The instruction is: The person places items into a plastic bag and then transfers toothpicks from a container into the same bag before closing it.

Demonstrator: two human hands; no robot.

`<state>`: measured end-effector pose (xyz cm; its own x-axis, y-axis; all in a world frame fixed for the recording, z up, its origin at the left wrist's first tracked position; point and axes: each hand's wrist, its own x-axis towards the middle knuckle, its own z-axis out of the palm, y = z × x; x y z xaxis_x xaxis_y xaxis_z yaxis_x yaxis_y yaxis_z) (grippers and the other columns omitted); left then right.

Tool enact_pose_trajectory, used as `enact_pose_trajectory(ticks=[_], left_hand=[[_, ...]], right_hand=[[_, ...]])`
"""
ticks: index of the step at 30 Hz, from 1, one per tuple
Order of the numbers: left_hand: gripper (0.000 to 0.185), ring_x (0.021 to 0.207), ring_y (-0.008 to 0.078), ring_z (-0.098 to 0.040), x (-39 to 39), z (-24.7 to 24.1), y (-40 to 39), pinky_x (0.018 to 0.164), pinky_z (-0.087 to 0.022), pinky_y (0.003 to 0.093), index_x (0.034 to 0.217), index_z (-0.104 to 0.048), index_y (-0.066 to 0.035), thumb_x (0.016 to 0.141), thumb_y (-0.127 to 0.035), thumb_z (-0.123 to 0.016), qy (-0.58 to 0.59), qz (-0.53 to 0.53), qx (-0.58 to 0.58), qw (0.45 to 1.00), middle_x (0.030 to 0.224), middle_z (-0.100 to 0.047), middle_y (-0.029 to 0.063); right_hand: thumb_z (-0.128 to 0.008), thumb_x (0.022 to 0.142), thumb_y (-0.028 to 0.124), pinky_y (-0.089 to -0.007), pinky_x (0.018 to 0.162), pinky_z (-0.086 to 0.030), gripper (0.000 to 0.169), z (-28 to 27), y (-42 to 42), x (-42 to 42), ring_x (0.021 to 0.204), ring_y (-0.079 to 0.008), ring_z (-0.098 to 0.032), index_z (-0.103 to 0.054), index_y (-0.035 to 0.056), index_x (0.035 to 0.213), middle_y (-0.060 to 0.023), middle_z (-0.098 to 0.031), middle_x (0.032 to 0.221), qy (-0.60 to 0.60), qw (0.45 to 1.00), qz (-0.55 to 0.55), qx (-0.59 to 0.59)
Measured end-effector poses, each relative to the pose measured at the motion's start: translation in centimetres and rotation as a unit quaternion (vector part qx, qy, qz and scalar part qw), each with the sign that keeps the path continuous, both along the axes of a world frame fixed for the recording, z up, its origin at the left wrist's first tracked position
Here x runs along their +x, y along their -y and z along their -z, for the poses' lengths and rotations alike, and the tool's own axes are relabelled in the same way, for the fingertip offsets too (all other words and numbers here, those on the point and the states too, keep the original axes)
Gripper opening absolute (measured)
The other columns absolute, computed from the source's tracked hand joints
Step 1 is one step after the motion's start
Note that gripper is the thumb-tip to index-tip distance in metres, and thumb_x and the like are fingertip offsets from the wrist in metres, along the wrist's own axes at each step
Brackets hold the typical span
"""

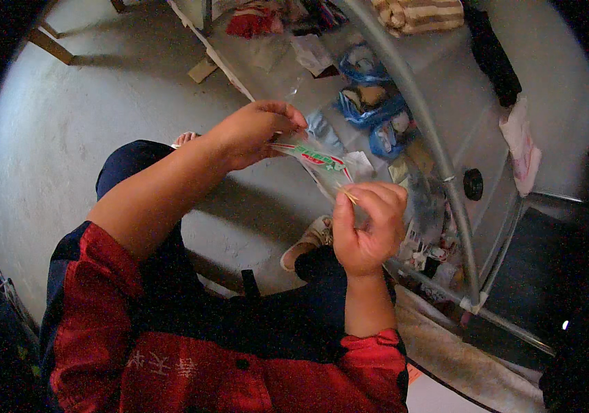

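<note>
My left hand [255, 131] grips one end of a small clear plastic packet [320, 157] with red and green print. The packet stretches slanting down towards my right hand [372, 227]. Between the thumb and forefinger of that hand are several thin wooden sticks [349, 195], which look like toothpicks. Their upper ends meet the near end of the packet; whether they are inside it or just against it, I cannot tell. Both hands are held in front of me above my knees, and the fingertips of the left are partly hidden.
A curved grey metal tube [421, 111] runs down the right side. Behind it, blue plastic bags [366, 106] with contents lie among papers and cloths. A striped rolled towel [421, 15] is at the top, a black round object [473, 184] at right, and wooden furniture legs [51, 46] upper left.
</note>
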<state>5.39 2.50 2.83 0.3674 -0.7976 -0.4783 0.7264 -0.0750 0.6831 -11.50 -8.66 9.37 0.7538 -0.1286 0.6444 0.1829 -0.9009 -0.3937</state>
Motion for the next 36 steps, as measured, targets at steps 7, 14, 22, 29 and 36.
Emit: enact_pose_trajectory(ticks=[7,14,22,29,36], left_hand=[[0.004,0.064,0.0141,-0.057,0.5,0.4,-0.3,0.055,-0.045,0.0246,0.086,-0.056,-0.005,0.083,-0.008,-0.055,0.007,0.063,-0.02,0.998,0.076,-0.059,0.0036],[0.009,0.058,0.0098,-0.054,0.0,-0.5,-0.6,0.047,-0.041,0.0214,0.085,-0.058,-0.006,0.078,-0.008,-0.063,0.03,0.141,-0.019,0.989,0.072,-0.059,0.001],[0.007,0.058,0.0105,-0.056,0.2,0.4,-0.6,0.046,-0.041,0.022,0.087,-0.058,-0.005,0.082,-0.009,-0.058,0.021,0.11,-0.001,0.994,0.071,-0.059,0.0028],[0.007,0.058,0.0112,-0.056,0.5,0.2,-0.3,0.048,-0.042,0.0239,0.087,-0.058,-0.005,0.083,-0.007,-0.052,-0.005,0.091,0.011,0.996,0.071,-0.06,0.0029],[0.008,0.057,0.0099,-0.054,0.7,0.4,-0.9,0.047,-0.039,0.0236,0.086,-0.058,-0.006,0.082,-0.01,-0.052,-0.009,0.1,-0.016,0.995,0.071,-0.059,0.0016]], right_hand=[[-0.065,0.071,0.0,-0.0355,0.074,-0.043,0.024,1.1,0.9,0.8,0.079,-0.0243,-0.054,-0.054,0.008,0.09,-0.006,-0.06,0.086,-0.006,1.0,0.028,0.002],[-0.061,0.073,-0.006,-0.0305,0.074,-0.042,0.019,1.5,1.6,1.5,0.079,-0.0202,-0.052,-0.053,0.0028,0.087,-0.0084,-0.058,0.084,0.003,0.995,0.042,0.092],[-0.06,0.072,-0.008,-0.0313,0.075,-0.042,0.024,-0.8,1.2,0.9,0.08,-0.0198,-0.051,-0.051,0.0022,0.091,-0.009,-0.056,0.084,0.058,0.993,0.022,0.101],[-0.063,0.071,-0.006,-0.0311,0.073,-0.042,0.022,-0.1,0.8,1.3,0.078,-0.0201,-0.052,-0.054,0.0048,0.089,-0.007,-0.058,0.084,0.015,0.999,0.006,0.044],[-0.065,0.07,-0.005,-0.0324,0.074,-0.043,0.025,0.6,0.5,1.7,0.078,-0.0222,-0.054,-0.055,0.0068,0.089,-0.0054,-0.06,0.084,-0.007,1.0,-0.001,-0.022]])
